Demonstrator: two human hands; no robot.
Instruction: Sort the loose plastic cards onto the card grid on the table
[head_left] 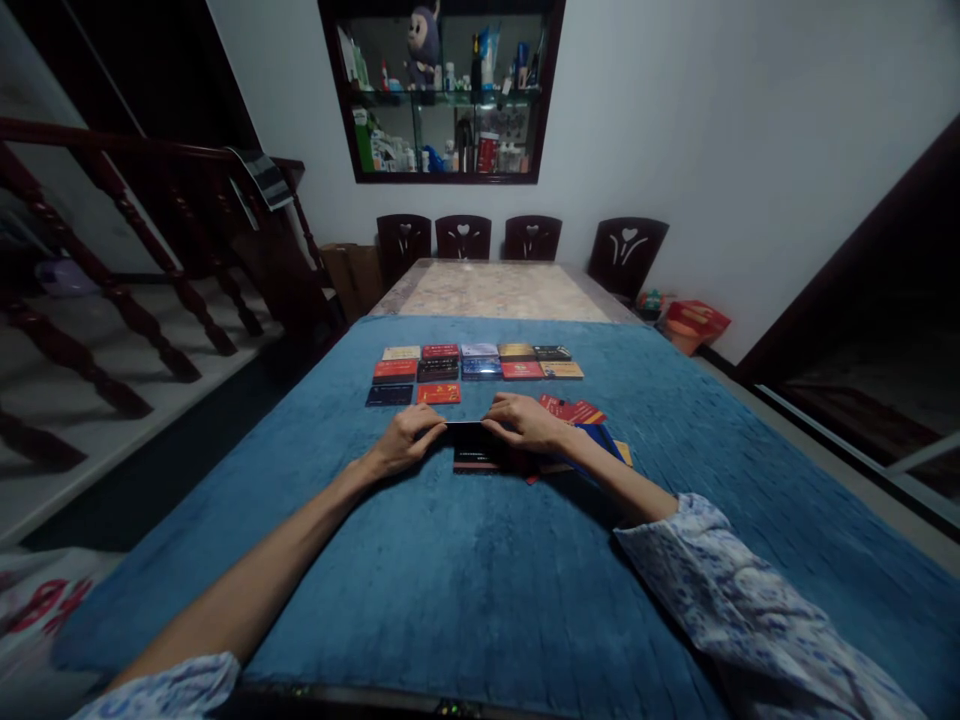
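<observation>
My left hand (pixel 410 438) and my right hand (pixel 525 424) pinch opposite ends of one dark card (pixel 465 425), seen almost edge-on just above the cloth. Below it lies a black card (pixel 474 463) with a pale line of print. A loose spread of red cards (pixel 571 410), a blue card (pixel 600 440) and others lies beside and under my right forearm, partly hidden. Beyond my hands, several cards are laid out in rows. The nearest row holds a dark navy card (pixel 389 395) and an orange-red card (pixel 439 393).
A blue cloth (pixel 420 580) covers the near part of the table; its stone-patterned top (pixel 487 290) shows at the far end. Dark chairs (pixel 463 237) stand behind it. To the left runs a wooden railing (pixel 112 190). A white bag (pixel 45 610) sits at lower left.
</observation>
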